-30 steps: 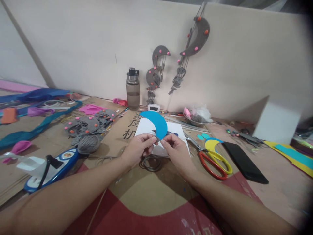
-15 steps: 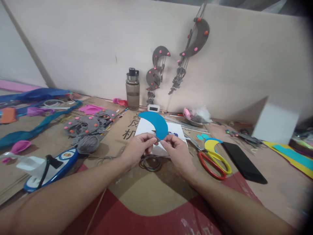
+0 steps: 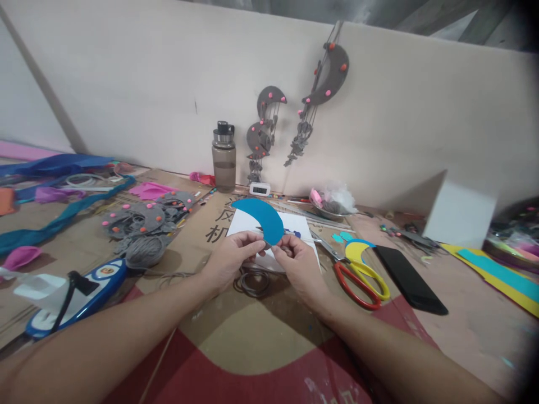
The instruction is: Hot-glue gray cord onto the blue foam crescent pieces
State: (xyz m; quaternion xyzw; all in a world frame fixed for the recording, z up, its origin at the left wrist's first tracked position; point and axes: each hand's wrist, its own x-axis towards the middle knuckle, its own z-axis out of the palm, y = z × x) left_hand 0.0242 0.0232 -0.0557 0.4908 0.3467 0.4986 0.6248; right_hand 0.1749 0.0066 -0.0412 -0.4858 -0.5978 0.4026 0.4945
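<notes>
A blue crescent moon cutout [image 3: 265, 216] stands tilted up between my two hands. My left hand [image 3: 240, 252] pinches near its lower tip with thumb and fingers. On the other side of that tip, my right hand [image 3: 297, 255] is closed on the cutout too. Below and behind them lies a white sheet of paper [image 3: 242, 221], partly covered. A coil of grey cord [image 3: 252, 282] rests on the cardboard just under my hands. Scissors [image 3: 357, 280] with red and yellow handles lie to the right of my right hand, beside a yellow and blue crescent [image 3: 360, 249].
A black phone [image 3: 410, 278] lies at the right. Behind stand a water bottle [image 3: 224, 160] and a small digital clock [image 3: 260, 189]. Grey felt moon ornaments [image 3: 332, 73] hang on the wall. Left are grey yarn [image 3: 145, 249], felt pieces [image 3: 135, 219] and a blue-and-white tool [image 3: 90, 294].
The camera view has shifted slightly, so the scene sits a little further left and, at the back, lower. Both hands keep hold of the blue crescent in nearly the same pose.
</notes>
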